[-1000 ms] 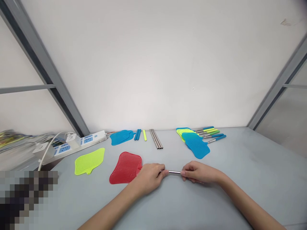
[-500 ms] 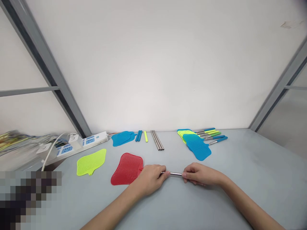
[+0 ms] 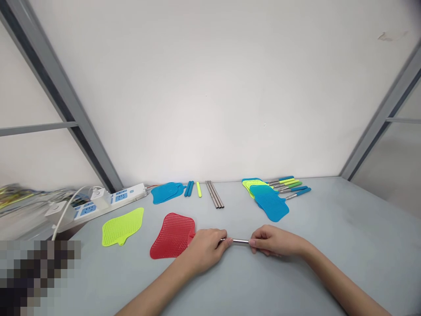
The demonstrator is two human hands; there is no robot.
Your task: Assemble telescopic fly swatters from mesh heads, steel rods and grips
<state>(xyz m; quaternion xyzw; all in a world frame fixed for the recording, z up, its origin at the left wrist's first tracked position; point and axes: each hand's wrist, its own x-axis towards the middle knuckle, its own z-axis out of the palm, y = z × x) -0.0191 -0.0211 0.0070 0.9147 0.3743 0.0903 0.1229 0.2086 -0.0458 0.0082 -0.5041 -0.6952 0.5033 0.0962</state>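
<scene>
My left hand [image 3: 204, 250] and my right hand [image 3: 272, 240] both grip a short steel rod [image 3: 240, 241] end to end, with a bare stretch showing between them. The left hand lies beside the neck of a red mesh fly swatter head [image 3: 171, 237], partly covering it. Further left lies a yellow-green swatter head [image 3: 122, 227]. At the back are a blue swatter head [image 3: 166, 193], blue handle grips [image 3: 188, 188], a yellow grip [image 3: 199, 189], steel tubes [image 3: 214, 194], and a pile of swatters [image 3: 270, 204] with assembled handles [image 3: 289, 186].
A white power strip [image 3: 112, 199] with plugged-in adapters and a white cable sits at the grey table's [image 3: 329, 245] back left corner. A white wall rises behind the table, with grey metal frame bars at both sides. A pixelated patch [image 3: 36, 276] hides the lower left corner.
The whole scene sits slightly lower in the view as my head shifts. Both hands keep the same hold on the rod.
</scene>
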